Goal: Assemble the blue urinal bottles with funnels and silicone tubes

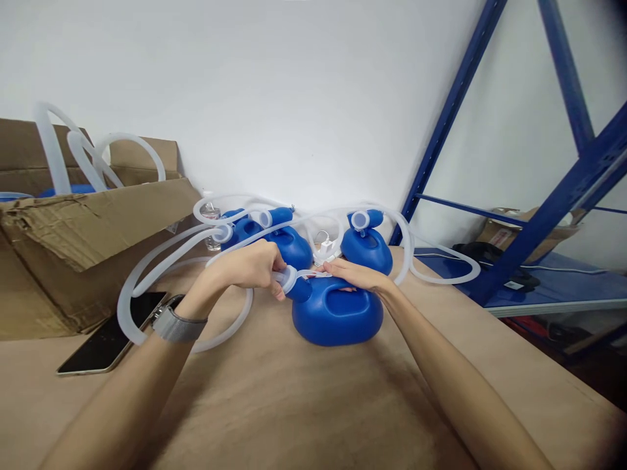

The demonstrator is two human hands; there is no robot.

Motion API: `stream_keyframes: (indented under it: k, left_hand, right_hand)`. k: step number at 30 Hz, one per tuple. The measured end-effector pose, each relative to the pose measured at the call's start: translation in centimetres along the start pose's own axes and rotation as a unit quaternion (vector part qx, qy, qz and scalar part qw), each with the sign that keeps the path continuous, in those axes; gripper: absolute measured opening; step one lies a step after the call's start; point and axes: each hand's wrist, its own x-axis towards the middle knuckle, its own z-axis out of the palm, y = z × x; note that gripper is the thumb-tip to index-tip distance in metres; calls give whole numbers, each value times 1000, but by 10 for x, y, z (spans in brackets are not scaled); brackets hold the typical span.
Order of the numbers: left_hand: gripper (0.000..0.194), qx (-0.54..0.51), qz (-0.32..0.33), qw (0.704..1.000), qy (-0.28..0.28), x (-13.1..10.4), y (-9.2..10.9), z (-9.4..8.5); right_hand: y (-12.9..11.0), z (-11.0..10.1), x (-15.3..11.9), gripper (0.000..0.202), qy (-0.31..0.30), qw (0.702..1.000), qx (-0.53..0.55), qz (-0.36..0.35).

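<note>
My only view is from my head, looking forward and down: the tabletop (pixel 284 411) fills the bottom of the frame close below, my left hand (pixel 262 264) and right hand (pixel 356 274) sit near its centre, and the white wall (pixel 294 98) spans the top, farther off.

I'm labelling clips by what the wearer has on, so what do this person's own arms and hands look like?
Both the left hand and right hand are ungloved, and no sleeves show on the forearms in view. The left wrist wears a wristwatch with a wide, silver-grey, mesh-like band; nothing is worn on the right wrist.
</note>
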Motion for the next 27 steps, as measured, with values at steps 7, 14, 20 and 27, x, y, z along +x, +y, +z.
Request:
stream_keyframes:
  k: [7, 14, 20, 27]
  left_hand:
    - [67, -34, 51, 998, -11, -2, 11, 3]
    - [38, 85, -9, 992, 93, 11, 38, 35]
    - [29, 61, -18, 993, 95, 16, 38, 39]
    - [25, 57, -26, 992, 107, 16, 39, 39]
  right_hand:
    - [-4, -3, -2, 66, -40, 998, -39, -38]
    - [-17, 2, -4, 67, -23, 994, -101, 29]
    - [-26, 6, -6, 75, -41, 990, -99, 91]
    - [-29, 8, -4, 67, -53, 992, -82, 79]
